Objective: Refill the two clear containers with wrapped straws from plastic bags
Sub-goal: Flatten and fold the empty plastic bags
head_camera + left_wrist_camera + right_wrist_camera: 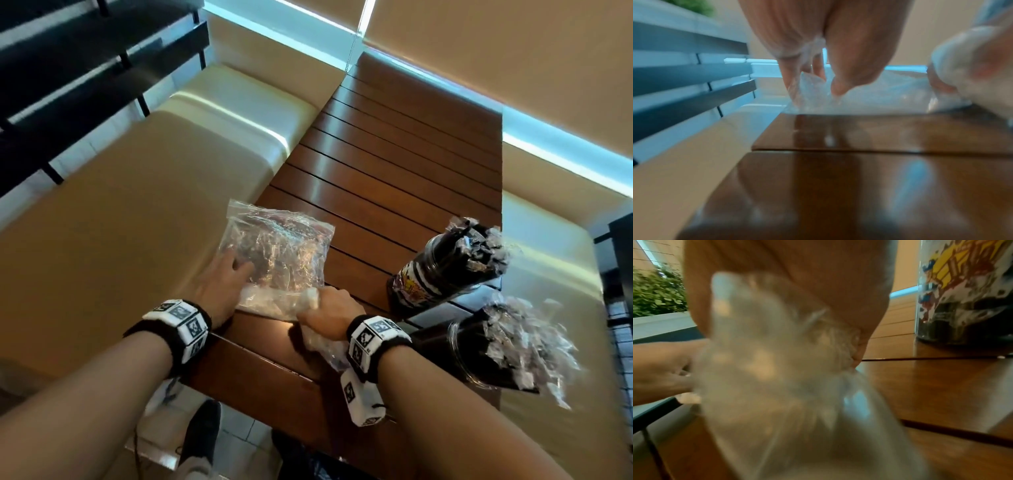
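A flat clear plastic bag [281,253] lies on the wooden slatted table [394,164] near its left edge. My left hand [233,270] is on the bag's near left part; in the left wrist view its thumb and fingers [849,81] pinch the plastic [813,91]. My right hand [318,305] grips a crumpled clear plastic bag [766,361] that trails under the wrist, right at the flat bag's near edge. To the right stand two clear containers, a labelled one [431,277] and a nearer one [479,356], both packed with black wrapped straws [479,246].
Beige padded benches [137,222] run along both sides of the table. A dark slatted partition [85,68] is at the far left. The labelled container [962,296] stands close to the right of my right hand. My shoe [202,431] shows below the table's near edge.
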The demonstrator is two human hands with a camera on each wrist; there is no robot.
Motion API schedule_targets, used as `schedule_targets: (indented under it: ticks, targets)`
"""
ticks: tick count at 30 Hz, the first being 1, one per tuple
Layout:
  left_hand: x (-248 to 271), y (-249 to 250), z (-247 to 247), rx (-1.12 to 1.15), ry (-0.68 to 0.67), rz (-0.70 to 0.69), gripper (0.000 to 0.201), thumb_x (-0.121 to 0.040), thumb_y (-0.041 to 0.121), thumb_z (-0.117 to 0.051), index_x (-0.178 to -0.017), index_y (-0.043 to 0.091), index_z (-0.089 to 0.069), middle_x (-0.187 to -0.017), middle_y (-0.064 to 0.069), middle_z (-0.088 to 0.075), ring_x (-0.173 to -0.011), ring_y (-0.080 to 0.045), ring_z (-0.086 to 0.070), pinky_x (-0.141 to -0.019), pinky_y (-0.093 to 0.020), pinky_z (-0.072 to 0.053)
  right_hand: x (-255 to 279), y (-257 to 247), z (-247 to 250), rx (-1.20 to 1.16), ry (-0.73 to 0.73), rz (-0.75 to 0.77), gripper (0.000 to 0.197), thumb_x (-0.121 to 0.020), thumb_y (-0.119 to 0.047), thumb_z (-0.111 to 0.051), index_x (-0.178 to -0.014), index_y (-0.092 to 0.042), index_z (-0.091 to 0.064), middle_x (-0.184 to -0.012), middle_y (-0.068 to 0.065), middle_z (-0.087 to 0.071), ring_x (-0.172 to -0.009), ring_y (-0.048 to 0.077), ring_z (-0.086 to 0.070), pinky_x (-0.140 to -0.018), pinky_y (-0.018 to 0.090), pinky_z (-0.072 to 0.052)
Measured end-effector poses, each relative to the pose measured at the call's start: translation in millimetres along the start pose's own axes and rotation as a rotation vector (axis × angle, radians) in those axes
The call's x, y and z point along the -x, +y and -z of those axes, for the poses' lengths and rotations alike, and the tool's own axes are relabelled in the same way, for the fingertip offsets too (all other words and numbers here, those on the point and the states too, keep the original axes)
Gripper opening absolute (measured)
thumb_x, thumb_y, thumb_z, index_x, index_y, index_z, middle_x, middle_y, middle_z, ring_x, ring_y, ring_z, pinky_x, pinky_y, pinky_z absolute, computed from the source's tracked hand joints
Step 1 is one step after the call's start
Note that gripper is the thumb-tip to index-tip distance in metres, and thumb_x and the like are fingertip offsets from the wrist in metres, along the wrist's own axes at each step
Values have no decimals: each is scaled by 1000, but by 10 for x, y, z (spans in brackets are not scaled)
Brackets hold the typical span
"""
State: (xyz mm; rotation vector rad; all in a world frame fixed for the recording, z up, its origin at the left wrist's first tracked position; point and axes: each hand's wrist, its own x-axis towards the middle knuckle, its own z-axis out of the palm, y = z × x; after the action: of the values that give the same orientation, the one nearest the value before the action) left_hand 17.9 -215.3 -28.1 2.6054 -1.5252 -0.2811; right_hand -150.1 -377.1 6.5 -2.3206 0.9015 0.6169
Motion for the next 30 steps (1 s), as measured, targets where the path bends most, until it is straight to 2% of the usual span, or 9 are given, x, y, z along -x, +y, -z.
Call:
schedule_targets:
  ticks: [2, 5, 9, 13, 18, 21, 24, 26, 30]
  targets:
    - [84, -62, -11, -139, 16, -189, 17, -82, 34, -66, -93, 22, -60, -99, -2, -54, -85, -20, -53, -68, -33, -49, -89, -9, -28, -16, -8, -59, 56, -72, -55, -56, -118, -22, -58, -108, 3, -66, -90, 24, -62, -81, 37, -55]
    - [178, -169, -12, -173, -115, -251, 42, -79, 59, -58, -104, 25, -63, -104, 2, -62, -93, -20, -61, -80, -38, -53, -159, -28, -41, 12, -19, -109, 65, -77, -53, -56, -131, -19, -52, -120, 7, -63, -95, 25, -60, -84, 36, -54]
    - [135, -181, 31, 12, -86, -87, 38, -76, 5, -59, -109, 23, -64, -103, 1, -63, -91, -25, -62, -79, -37, -51, -81, -58, -37, 81, 61, 88, 62, -78, -57, -56, -133, -29, -48, -128, 1, -43, -111, 26, -56, -91, 41, -52]
    - [-50, -214, 118, 248, -103, 224, 25, -82, 2, -51, -89, 23, -61, -95, -5, -60, -96, -32, -58, -80, -35, -44, -2, -8, 75, -84, 178, 327, 71, -64, -58, -52, -128, -28, -57, -150, -12, -21, -129, 16, -44, -96, 43, -50]
    - [-221, -248, 121, 181, -298, 204, 9, -85, 10, -47, -82, 18, -52, -102, -12, -63, -93, -29, -56, -77, -35, -43, 107, -96, 139, 158, 30, 427, 54, -79, -51, -57, -131, -34, -56, -156, -7, -28, -130, 20, -46, -95, 44, -49]
    - [-212, -189, 85, 110, -297, 190, 5, -87, 17, -46, -92, 18, -48, -108, -9, -62, -93, -27, -58, -81, -36, -47, 47, -99, 42, 169, 44, 329, 51, -80, -51, -55, -129, -35, -56, -131, -8, -56, -112, 19, -58, -86, 37, -52]
    - [-160, -170, 54, 62, -135, 143, 36, -82, 13, -55, -115, 24, -45, -118, -5, -48, -91, -27, -58, -75, -36, -49, -82, -132, 60, -2, 40, 163, 42, -80, -51, -55, -116, -29, -60, -104, -2, -67, -89, 21, -65, -79, 38, -57]
    - [-115, -136, 39, -41, -21, -59, 41, -76, 11, -59, -114, 28, -52, -116, -1, -49, -93, -22, -56, -78, -36, -50, -152, -153, 82, 2, -22, 78, 49, -81, -51, -56, -124, -27, -53, -107, 3, -66, -91, 23, -65, -77, 36, -55]
    - [39, -119, 23, -173, -79, -300, 39, -85, 57, -50, -107, 28, -63, -117, 1, -59, -104, -19, -57, -91, -38, -47, -257, -165, 161, 81, -98, -80, 62, -81, -52, -56, -134, -20, -49, -122, 10, -62, -99, 27, -62, -85, 37, -54]
